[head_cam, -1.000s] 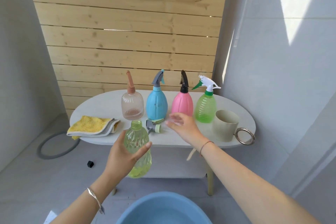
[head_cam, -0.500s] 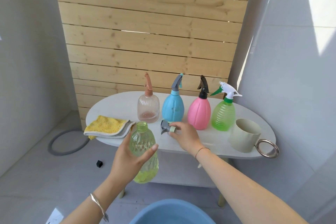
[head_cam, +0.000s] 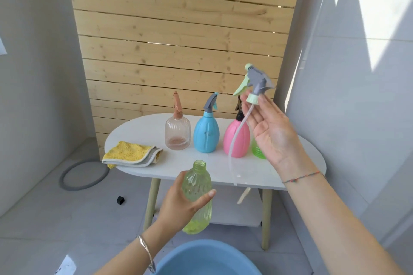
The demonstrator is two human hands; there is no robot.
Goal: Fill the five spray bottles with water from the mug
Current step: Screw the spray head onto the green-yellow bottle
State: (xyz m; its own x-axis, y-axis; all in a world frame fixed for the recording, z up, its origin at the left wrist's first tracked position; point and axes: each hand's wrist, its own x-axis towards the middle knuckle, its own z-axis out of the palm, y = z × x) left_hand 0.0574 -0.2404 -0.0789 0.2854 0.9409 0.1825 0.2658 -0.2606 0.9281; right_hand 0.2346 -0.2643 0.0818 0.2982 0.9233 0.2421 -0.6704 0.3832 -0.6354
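**Cap off, bottle in hand, sprayer lifted**

Your left hand (head_cam: 178,205) grips the open bottle (head_cam: 197,185) around its middle, thumb across the front and fingers wrapped behind. You hold it upright, or close to it, in front of the table's near edge and above the basin (head_cam: 207,259). Its neck is uncapped. I cannot tell how much water is inside through the tinted ribbed plastic.

Your right hand (head_cam: 271,134) is raised with the palm turned towards you. It pinches the spray head (head_cam: 257,80) by its pale green collar between the thumb and the fingertips (head_cam: 263,102), while the other fingers lie fairly straight. The tube (head_cam: 234,140) hangs down from the collar, crosses in front of the pink bottle (head_cam: 242,138) and ends near the table's front edge, to the right of the open bottle's neck.

On the table (head_cam: 138,131) four capped bottles stand in a row. From the left they are the peach bottle (head_cam: 177,129), the blue bottle (head_cam: 206,133), the pink bottle and the green bottle (head_cam: 257,152). The green bottle is mostly hidden behind your right hand. A folded cloth (head_cam: 130,154) lies at the table's left end, with one corner over the edge. A grey ring (head_cam: 74,187) lies on the floor below it.
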